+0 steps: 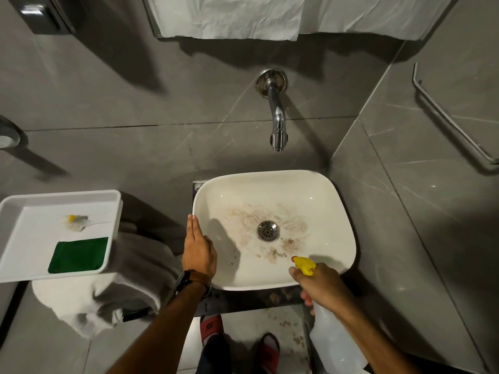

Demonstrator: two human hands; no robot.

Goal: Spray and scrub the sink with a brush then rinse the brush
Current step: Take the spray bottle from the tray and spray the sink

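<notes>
While the right hand (pixel 321 283) clenches the neck of a spray bottle (pixel 333 338), forefinger near the trigger, its yellow nozzle (pixel 303 265) points into the sink (pixel 337 201) from just above the near rim. Bottle body is translucent white and hangs below the hand, off the front edge of the counter. Left hand (pixel 198 248) is released: flat, fingers together and straight, palm lying on the sink's left rim, gripping nothing. Dark watch on a brown strap (pixel 193 280) sits on that wrist. Sink is a white rounded-rectangle basin with brown stains spread around the metal drain (pixel 268 230), heaviest toward the near side. Brown spots also mark the dark counter edge and the floor below it. Chrome wall tap (pixel 276 114) hangs over the far rim, no water visible. Brush (pixel 77 222) is well apart from both hands, lying in a white tray (pixel 16 238) left of the sink; it looks blurred, yellow at one end with pale bristles and a thin handle. Green scrub pad (pixel 79 255) lies flat in the tray, nearer than the brush. White cloth (pixel 108 298) is bunched under and beside the tray. Red sandals (pixel 212 326) show on the floor under the counter.
</notes>
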